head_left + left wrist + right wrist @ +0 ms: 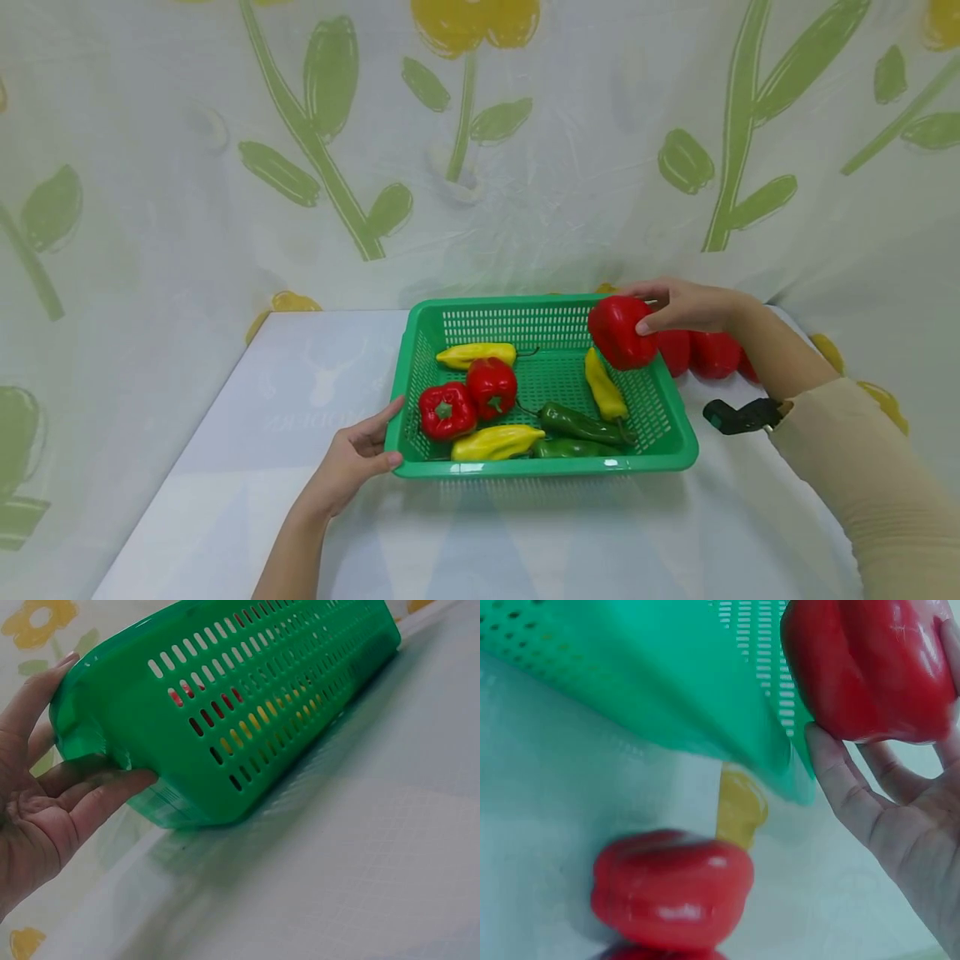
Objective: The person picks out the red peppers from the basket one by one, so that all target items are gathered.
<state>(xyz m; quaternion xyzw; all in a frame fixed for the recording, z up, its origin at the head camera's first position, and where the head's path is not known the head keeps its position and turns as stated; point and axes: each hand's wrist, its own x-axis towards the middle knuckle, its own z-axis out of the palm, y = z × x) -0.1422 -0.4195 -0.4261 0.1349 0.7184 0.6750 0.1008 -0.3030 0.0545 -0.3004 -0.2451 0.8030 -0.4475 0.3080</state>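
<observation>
"Your fingers?"
"My right hand [684, 307] grasps a red pepper [621, 333] above the right end of the green basket [540, 468]; my left hand [348, 462] grips its left rim."
"In the way?"
"My forearm [776, 350] partly hides other red peppers [712, 355] beside the basket; yellow peppers [495, 442] and green peppers [581, 424] lie inside."

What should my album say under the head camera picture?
Right hand holds a red bell pepper over a green plastic basket gripped by the left hand.
</observation>
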